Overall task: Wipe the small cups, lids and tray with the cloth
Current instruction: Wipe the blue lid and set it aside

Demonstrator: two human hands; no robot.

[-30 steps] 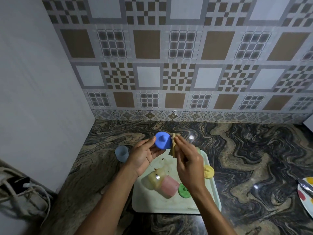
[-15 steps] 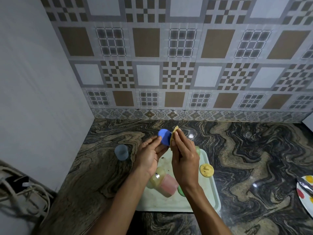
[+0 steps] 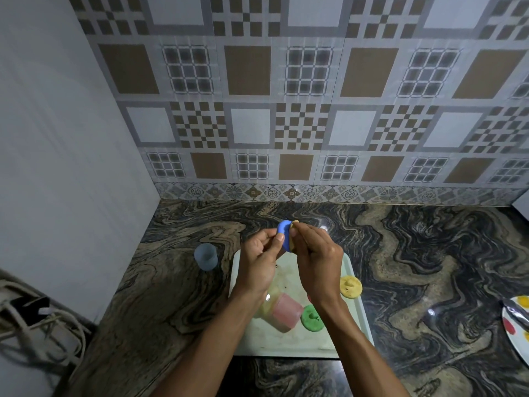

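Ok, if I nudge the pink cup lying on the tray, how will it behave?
It will likely roll: the pink cup lies on its side on the tray. It is probably light, being small and, by the look, translucent plastic. The green lid beside it may block it that way.

i'm looking into the corner of a home kitchen: a dark, swirl-veined stone countertop meets a backsplash of brown-and-grey patterned tiles, with a plain wall on the left. a pale tray with small cups and a colourful plate sit on the counter.
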